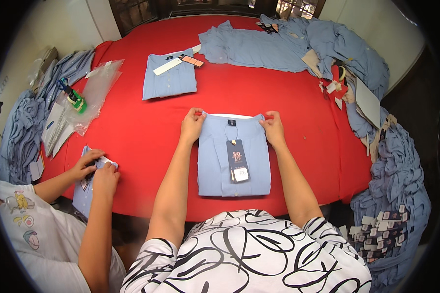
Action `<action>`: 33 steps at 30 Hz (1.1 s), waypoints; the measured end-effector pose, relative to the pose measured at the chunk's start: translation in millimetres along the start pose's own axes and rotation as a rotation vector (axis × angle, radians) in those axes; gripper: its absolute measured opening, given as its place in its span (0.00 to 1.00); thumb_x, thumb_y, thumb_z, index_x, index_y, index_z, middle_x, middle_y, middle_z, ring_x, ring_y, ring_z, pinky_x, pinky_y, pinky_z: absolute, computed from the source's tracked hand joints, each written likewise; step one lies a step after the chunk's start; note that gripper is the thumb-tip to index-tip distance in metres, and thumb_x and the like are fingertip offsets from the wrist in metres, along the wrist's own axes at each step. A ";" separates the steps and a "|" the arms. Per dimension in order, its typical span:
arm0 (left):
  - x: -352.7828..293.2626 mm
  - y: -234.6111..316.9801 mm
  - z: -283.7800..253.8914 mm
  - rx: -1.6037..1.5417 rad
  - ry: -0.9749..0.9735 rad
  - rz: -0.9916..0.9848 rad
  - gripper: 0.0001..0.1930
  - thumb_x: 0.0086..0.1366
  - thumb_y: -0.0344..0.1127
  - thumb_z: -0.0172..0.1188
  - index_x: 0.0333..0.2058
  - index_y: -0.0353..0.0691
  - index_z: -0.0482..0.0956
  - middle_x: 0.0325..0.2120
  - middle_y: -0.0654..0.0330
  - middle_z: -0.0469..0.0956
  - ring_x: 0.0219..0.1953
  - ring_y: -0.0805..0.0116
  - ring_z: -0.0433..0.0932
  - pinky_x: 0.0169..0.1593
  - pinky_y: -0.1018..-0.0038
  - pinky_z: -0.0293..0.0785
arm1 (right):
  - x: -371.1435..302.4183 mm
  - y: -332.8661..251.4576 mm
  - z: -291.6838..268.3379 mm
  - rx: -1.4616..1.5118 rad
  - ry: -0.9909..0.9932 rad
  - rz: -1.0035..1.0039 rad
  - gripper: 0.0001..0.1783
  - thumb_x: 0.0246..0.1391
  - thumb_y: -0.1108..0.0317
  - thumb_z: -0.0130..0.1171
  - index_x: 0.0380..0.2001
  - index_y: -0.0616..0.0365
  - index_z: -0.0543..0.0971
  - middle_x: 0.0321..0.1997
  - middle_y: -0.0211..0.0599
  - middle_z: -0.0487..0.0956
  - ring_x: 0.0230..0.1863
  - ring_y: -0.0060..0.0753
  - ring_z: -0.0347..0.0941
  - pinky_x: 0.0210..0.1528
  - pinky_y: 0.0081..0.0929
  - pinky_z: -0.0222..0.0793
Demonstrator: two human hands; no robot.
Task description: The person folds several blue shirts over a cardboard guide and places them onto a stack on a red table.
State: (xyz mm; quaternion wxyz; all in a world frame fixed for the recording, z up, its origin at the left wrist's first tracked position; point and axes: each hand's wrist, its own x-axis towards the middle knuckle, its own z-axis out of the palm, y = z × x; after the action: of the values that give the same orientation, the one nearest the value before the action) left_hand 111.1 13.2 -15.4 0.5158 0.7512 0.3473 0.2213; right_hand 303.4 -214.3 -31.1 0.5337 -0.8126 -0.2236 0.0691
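A light blue folded shirt [212, 161] lies flat before me on the red-covered table [132, 132]. A dark hang tag [238, 158] with a white sticker hangs down its front from a thin loop at the neck. My left hand [193, 126] pinches the shirt's far left corner, thumb and fingers pressed together. At the far right corner, my right hand [274, 129] grips the fabric the same way. A white edge shows behind the collar between both hands.
Another folded blue shirt [171, 80] with tags lies farther back. At left, a co-worker's hands [100, 171] handle a blue garment [82, 198], near clear plastic bags [100, 90] and a green tape dispenser [77, 101]. Blue shirts [259, 46] pile along the back and right; many tags [381, 232] hang lower right.
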 end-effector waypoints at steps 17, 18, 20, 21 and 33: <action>-8.8 47.9 -18.4 0.184 -0.309 -0.141 0.27 0.60 0.24 0.62 0.60 0.36 0.71 0.46 0.50 0.79 0.47 0.67 0.78 0.50 0.72 0.75 | -23.5 -42.2 -30.5 -0.151 -0.477 0.106 0.32 0.50 0.77 0.63 0.61 0.61 0.71 0.64 0.45 0.67 0.65 0.44 0.64 0.66 0.32 0.60; -6.1 44.4 -11.8 0.209 -0.236 0.020 0.25 0.59 0.24 0.61 0.58 0.37 0.73 0.47 0.47 0.78 0.48 0.60 0.79 0.51 0.67 0.75 | -18.8 -38.9 -31.6 -0.179 -0.460 0.079 0.32 0.50 0.77 0.63 0.61 0.61 0.72 0.64 0.46 0.67 0.65 0.44 0.64 0.66 0.32 0.60; 21.1 35.8 5.7 0.230 -0.118 0.277 0.24 0.59 0.23 0.60 0.56 0.37 0.73 0.48 0.47 0.78 0.50 0.54 0.78 0.53 0.64 0.74 | 2.8 -28.6 -26.5 -0.164 -0.393 0.039 0.32 0.50 0.78 0.62 0.61 0.61 0.71 0.65 0.47 0.66 0.65 0.45 0.64 0.66 0.32 0.60; 37.6 36.5 13.8 0.241 -0.060 0.404 0.24 0.59 0.23 0.60 0.56 0.36 0.74 0.49 0.46 0.78 0.51 0.50 0.77 0.53 0.63 0.74 | 20.8 -19.7 -20.9 -0.123 -0.338 0.032 0.32 0.50 0.78 0.62 0.61 0.62 0.71 0.65 0.47 0.65 0.65 0.45 0.64 0.66 0.32 0.60; 259.9 46.8 10.9 0.979 0.232 0.331 0.21 0.66 0.46 0.55 0.54 0.44 0.78 0.55 0.60 0.75 0.65 0.57 0.62 0.69 0.57 0.52 | 193.9 -39.7 73.7 -0.232 -0.101 -0.196 0.42 0.49 0.74 0.65 0.68 0.58 0.61 0.72 0.57 0.53 0.72 0.55 0.53 0.71 0.37 0.54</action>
State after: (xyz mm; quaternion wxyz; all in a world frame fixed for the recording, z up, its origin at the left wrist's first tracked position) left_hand 304.2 190.8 17.3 0.0206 0.9195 0.3415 0.1935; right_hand 438.6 -54.8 -1.9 0.4287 -0.8385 -0.3348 0.0314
